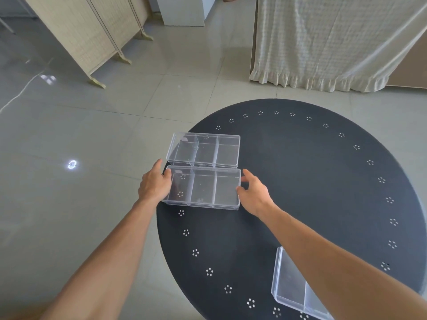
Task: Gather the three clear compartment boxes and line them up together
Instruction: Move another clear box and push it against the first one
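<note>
Two clear three-compartment boxes lie side by side at the left edge of the round black table (300, 181): the far box (204, 150) and the near box (203, 189), long sides parallel and touching or just apart. The left hand (154, 184) presses against the near box's left end and the right hand (253, 196) has its fingers spread at the right end, so the box sits clamped between both hands. The third box (293, 282) lies well apart at the table's near right, partly hidden under the right forearm.
</note>
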A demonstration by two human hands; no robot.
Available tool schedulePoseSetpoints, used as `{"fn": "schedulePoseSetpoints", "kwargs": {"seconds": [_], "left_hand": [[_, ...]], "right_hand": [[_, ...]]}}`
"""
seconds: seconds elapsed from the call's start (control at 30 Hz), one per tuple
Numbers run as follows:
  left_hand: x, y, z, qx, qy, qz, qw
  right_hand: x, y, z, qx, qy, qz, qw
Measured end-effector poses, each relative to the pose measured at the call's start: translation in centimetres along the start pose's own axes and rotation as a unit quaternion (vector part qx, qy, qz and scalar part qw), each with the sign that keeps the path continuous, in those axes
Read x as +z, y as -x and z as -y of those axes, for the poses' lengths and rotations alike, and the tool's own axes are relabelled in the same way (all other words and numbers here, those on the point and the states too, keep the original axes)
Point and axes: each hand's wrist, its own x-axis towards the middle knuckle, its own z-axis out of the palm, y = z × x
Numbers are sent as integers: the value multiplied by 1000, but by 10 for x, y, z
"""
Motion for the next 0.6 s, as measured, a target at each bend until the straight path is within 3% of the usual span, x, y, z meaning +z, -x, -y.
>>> {"fn": "schedulePoseSetpoints", "kwargs": {"seconds": [0.6], "left_hand": [[-9, -10, -4, 10, 25, -4, 1000]], "right_hand": [[4, -10, 11, -16, 14, 26, 999]]}}
